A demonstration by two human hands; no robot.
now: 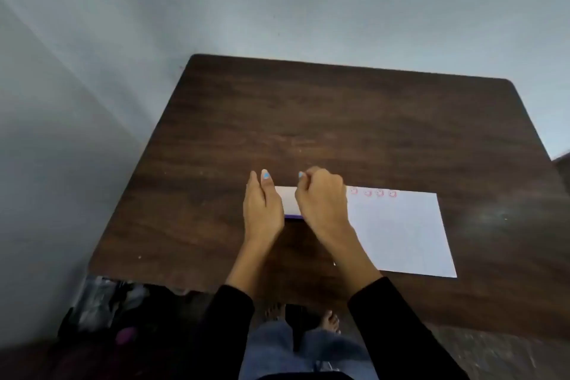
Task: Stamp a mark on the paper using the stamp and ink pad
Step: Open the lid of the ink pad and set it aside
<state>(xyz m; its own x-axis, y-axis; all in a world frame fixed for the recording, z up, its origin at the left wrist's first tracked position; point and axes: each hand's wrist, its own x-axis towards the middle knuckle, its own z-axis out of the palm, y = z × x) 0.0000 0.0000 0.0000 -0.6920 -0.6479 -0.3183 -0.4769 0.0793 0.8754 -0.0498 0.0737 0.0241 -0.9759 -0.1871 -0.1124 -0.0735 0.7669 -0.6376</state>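
A white sheet of paper lies on the dark wooden table, with a row of several small red stamp marks along its far edge. Left of it sits a flat pale ink pad with a purple front edge. My left hand rests against the pad's left side and holds it. My right hand hovers in a fist over the pad's right end, fingers curled down around something small. The stamp itself is hidden inside that fist.
The table's near edge runs just above my knees and bare feet. A dark bag with clutter sits on the floor at the lower left. A pale wall stands behind and to the left of the table.
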